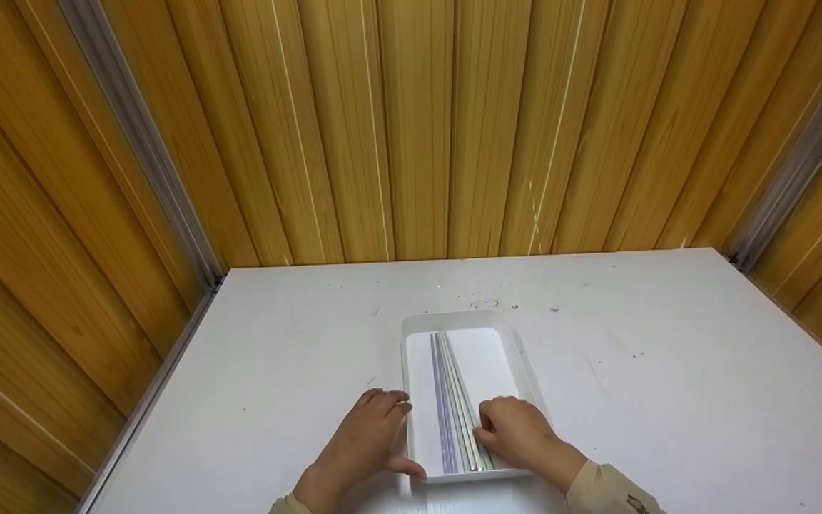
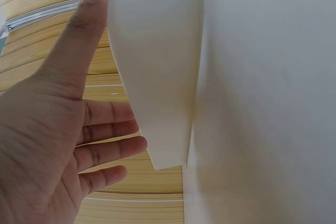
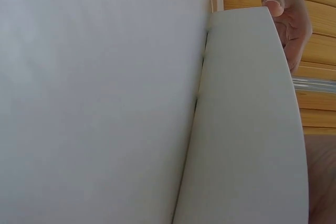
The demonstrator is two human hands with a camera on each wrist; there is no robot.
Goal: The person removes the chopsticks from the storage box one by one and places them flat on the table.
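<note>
While touching white tray along its left side with unclenched left hand, curling right hand at slim sticks laid lengthwise inside, impossible to tell whether pinching any, atop white table

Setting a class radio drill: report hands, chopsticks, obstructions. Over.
Left hand at left side of white tray. Right hand at right side of chopsticks, grip unclear. Chopsticks in tray, fanned toward near end. No obstruction seen.
</note>
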